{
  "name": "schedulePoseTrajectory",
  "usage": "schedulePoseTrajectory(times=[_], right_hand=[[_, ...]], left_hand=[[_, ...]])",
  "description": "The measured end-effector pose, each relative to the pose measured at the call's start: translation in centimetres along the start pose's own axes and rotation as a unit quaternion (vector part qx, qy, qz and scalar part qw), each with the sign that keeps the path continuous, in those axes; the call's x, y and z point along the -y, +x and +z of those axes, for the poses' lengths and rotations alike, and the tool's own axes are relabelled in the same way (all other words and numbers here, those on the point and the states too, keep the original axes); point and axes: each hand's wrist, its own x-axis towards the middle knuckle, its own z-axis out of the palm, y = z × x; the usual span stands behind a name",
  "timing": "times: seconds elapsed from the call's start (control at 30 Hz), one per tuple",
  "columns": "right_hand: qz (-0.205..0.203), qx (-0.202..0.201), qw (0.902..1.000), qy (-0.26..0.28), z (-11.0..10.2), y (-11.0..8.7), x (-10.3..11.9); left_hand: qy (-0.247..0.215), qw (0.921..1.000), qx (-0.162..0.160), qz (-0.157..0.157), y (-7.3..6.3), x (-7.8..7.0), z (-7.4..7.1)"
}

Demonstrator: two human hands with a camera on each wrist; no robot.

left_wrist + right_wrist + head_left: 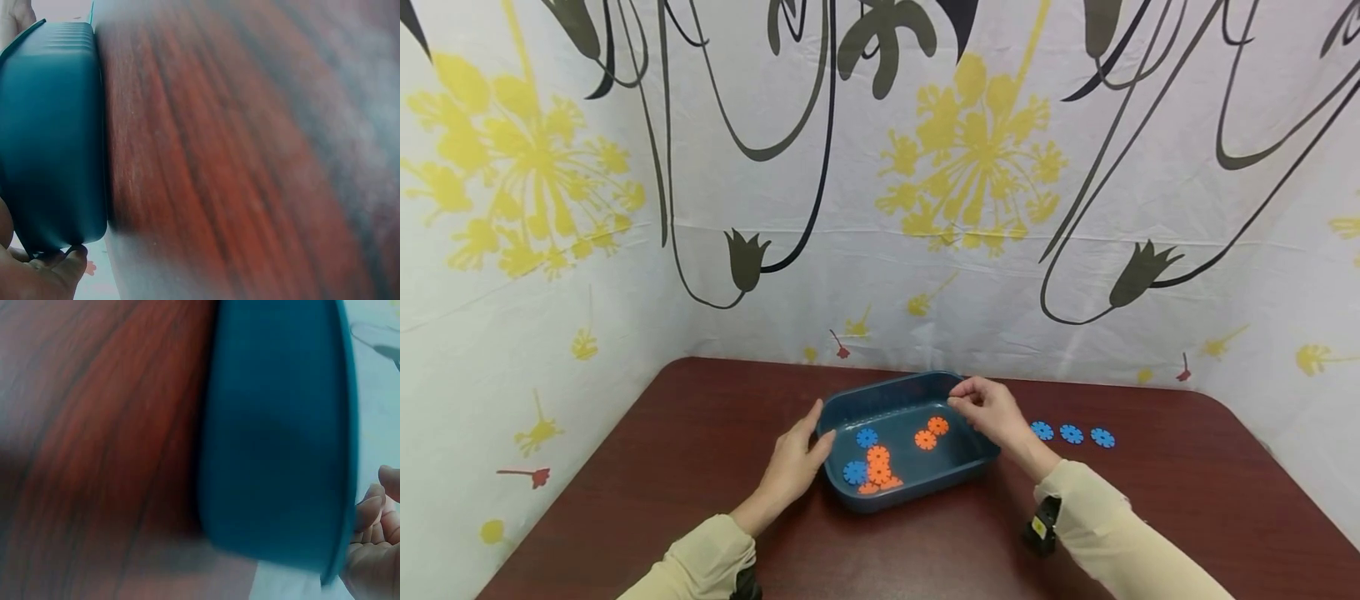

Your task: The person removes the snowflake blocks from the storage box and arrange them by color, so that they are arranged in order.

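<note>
A dark blue-green plastic basin [917,487] stands at an angle on the table. My left hand [793,458] grips its left end, thumb at the rim and fingers along the outer wall. My right hand [988,408] hovers at the back right corner, fingers bent and thumb near the index finger; nothing shows between them. In the right wrist view, those fingers [369,512] overlap the rim. Inside the basin, several orange notched discs [877,473] lie bunched at the left beside two blue notched discs [867,437]. Two more orange discs [926,439] lie farther right.
Three blue notched discs [1071,433] lie in a row on the dark red wood-grain table [715,450], right of the basin. A white curtain [865,200] with yellow and grey plant prints hangs behind the table and along its sides.
</note>
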Motion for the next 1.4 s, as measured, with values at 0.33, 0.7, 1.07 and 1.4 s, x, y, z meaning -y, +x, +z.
schedulePoseTrajectory(times=[0.33,0.7,1.07,1.4], right_hand=[[0.019,0.039,0.9977,0.052,4.7,0.7,1.5],[0.062,0.066,0.9944,0.055,7.6,1.4,1.9],[0.079,0.098,0.9921,0.004,9.4,2.3,2.3],[0.082,0.123,0.989,-0.006,9.8,2.3,2.4]], left_hand=[[-0.004,0.9999,0.004,-0.011,-0.1,0.0,0.0],[-0.007,0.9999,0.004,-0.014,-0.1,0.1,0.1],[-0.011,0.9999,0.003,-0.009,-0.1,0.0,0.0],[-0.014,0.9997,0.007,-0.019,-0.2,-0.2,0.0]])
